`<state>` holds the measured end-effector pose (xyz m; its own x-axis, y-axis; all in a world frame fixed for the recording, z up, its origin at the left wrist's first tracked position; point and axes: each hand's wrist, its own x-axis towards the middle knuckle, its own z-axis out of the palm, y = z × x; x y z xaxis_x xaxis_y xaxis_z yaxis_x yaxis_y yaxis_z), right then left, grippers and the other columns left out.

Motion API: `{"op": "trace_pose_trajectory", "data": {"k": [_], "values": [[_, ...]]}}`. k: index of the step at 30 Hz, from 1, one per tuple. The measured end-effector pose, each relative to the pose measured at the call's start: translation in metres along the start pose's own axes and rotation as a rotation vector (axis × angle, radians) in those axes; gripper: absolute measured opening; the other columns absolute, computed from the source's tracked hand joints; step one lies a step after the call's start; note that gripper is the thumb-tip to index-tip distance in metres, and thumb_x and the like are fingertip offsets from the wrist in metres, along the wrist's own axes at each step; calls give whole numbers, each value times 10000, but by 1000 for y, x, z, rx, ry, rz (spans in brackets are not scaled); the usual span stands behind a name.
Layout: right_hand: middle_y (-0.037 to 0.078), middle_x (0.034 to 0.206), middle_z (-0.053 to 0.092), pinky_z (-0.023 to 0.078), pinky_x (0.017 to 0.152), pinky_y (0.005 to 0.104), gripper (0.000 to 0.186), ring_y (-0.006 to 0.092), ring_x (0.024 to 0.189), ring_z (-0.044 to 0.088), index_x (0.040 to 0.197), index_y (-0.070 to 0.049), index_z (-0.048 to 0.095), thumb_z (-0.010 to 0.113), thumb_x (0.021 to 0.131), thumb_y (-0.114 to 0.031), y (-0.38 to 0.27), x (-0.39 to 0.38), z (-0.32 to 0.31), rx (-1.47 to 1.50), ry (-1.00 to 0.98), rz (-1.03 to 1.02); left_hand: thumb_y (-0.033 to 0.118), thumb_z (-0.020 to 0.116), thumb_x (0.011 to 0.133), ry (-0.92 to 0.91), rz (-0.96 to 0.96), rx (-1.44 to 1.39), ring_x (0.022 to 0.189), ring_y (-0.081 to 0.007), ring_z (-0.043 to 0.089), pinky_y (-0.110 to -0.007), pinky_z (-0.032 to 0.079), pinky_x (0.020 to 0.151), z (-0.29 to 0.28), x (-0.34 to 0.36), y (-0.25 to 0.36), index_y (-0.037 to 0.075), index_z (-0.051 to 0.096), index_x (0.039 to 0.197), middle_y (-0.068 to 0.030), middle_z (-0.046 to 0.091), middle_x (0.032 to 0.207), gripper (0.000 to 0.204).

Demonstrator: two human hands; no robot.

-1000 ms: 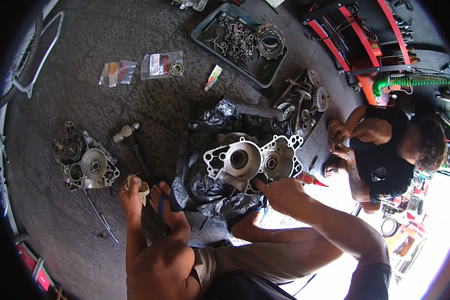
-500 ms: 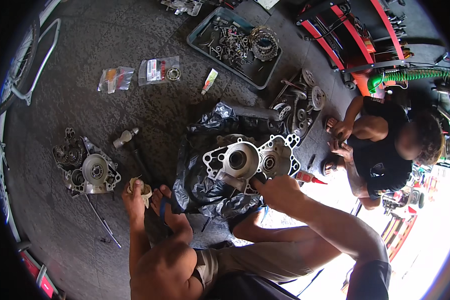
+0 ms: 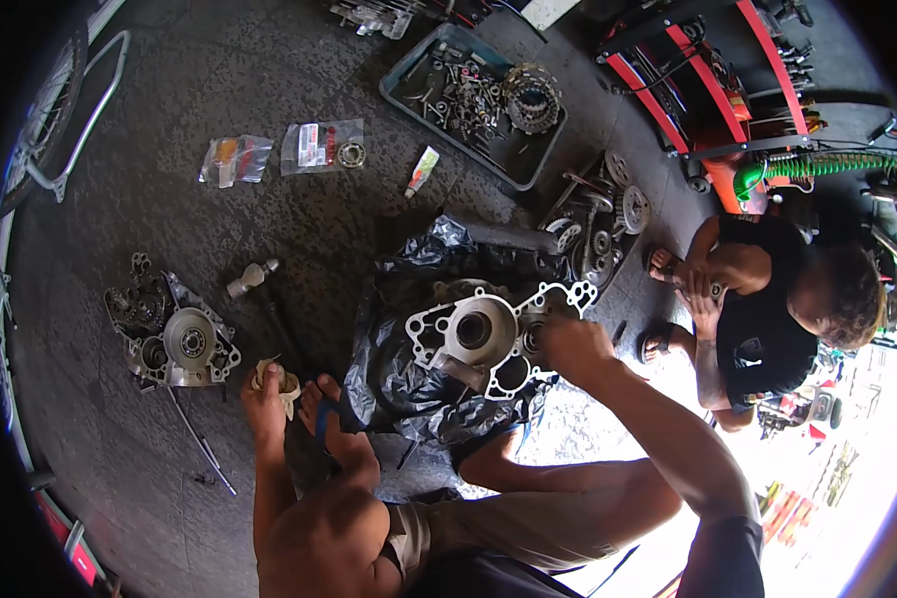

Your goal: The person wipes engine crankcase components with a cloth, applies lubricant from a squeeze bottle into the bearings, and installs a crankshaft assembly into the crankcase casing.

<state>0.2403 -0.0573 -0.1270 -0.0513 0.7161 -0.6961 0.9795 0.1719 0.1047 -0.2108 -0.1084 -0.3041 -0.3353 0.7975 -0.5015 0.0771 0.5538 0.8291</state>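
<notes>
The left hand grips a cloth, while the right hand, its fingers' closure too blurred to tell, is over a metal casing resting on black plastic, presumably for protection.

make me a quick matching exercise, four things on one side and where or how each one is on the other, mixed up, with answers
1. left hand
2. right hand
3. tray
4. black plastic

A. spread beneath the silver casing
B. gripping a crumpled pale rag
C. filled with loose metal parts
D. over the casing's right part

Pairs: 1-B, 2-D, 3-C, 4-A
</notes>
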Motion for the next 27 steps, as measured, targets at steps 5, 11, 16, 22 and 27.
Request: {"op": "trace_pose_trajectory", "data": {"k": [5,11,16,22,27], "values": [[141,957,721,580,785,432,204,319,938,709,953,-73,729,555,882,-153,-9,9,-5,-162,-174,-121,274,630,928,-19,-9,-28,731,-157,579,-319,479,650,-4,-7,4,-20,619,923,-67,625,833,294],[233,1023,698,557,843,453,266,371,984,688,990,-6,719,594,840,-186,-6,28,15,535,-126,526,293,638,921,7,12,18,734,-166,578,-324,479,658,2,-5,10,-31,623,941,-80,631,842,325],[145,1046,720,589,779,442,191,315,938,717,941,-58,740,582,865,-134,-20,17,-14,-227,-265,-139,299,642,911,12,0,75,744,-175,589,-334,486,664,-7,-2,8,-39,627,969,-92,641,860,343],[173,946,724,583,705,428,183,295,865,725,892,-41,733,614,825,-163,-11,21,-3,299,-272,264,297,639,916,29,-6,-26,761,-172,592,-332,488,676,-9,-5,7,-37,624,985,-92,640,862,342],[174,907,727,575,684,424,174,296,842,726,871,-59,742,610,804,-152,-11,17,9,170,-74,283,294,639,917,13,-29,36,765,-168,589,-326,483,679,2,-9,25,-37,626,969,-91,638,860,336]]}}
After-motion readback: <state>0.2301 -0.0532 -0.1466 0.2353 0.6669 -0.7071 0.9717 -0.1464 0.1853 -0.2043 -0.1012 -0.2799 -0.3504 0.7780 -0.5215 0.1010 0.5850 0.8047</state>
